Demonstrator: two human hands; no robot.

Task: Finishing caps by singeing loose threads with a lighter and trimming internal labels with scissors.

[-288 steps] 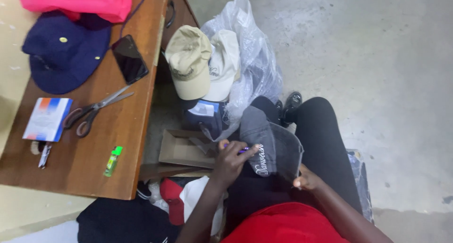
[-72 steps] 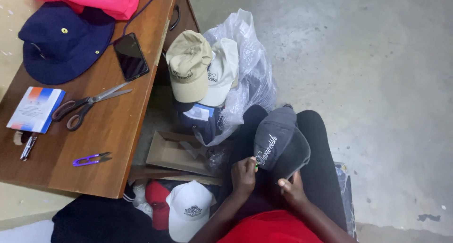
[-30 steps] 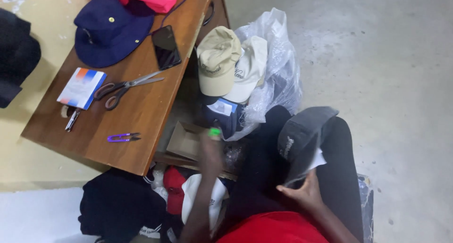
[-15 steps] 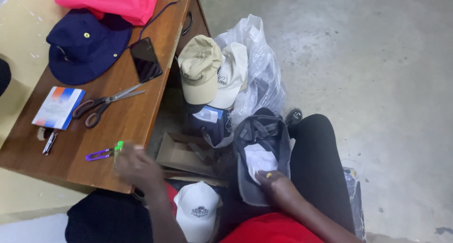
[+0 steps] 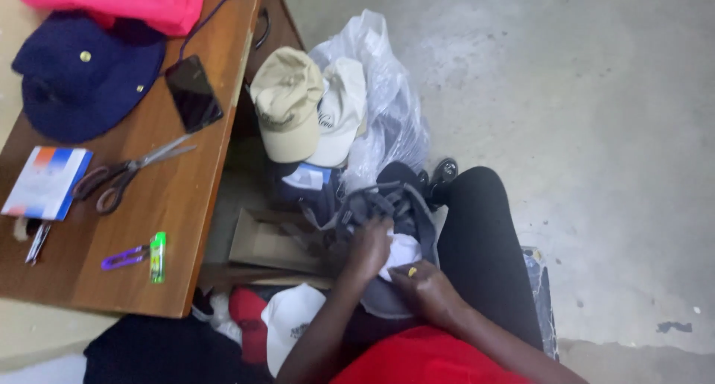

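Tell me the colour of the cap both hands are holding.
Grey cap, white inside; head view shows it.

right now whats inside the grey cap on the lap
The grey cap lies upturned; a white paper lining shows inside. The left hand and right hand cover the rest.

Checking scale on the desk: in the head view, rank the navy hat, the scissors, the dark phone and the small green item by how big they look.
1. Navy hat, clearly largest.
2. Scissors.
3. Dark phone: shorter but wider than the scissors, so these two are close.
4. Small green item, smallest.
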